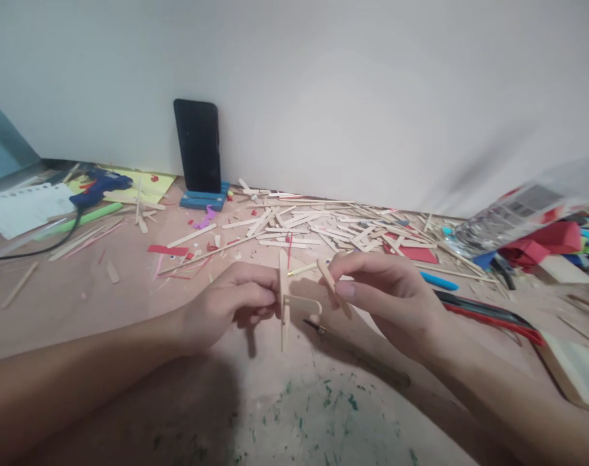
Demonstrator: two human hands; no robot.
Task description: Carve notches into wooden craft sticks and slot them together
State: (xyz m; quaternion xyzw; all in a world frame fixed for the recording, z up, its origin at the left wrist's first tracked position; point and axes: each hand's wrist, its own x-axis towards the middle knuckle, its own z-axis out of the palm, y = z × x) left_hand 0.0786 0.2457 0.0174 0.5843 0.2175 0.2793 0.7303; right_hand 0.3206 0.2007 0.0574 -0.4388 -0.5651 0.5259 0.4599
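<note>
My left hand pinches a frame of joined sticks, nearer me than the phone and right of it; my right hand pinches a stick, farther right. The pile spreads right of the phone, the glue gun left.

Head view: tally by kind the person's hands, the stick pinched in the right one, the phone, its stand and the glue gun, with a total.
Hands: 2
Stick: 1
Phone: 1
Stand: 1
Glue gun: 1
Total: 6
</note>
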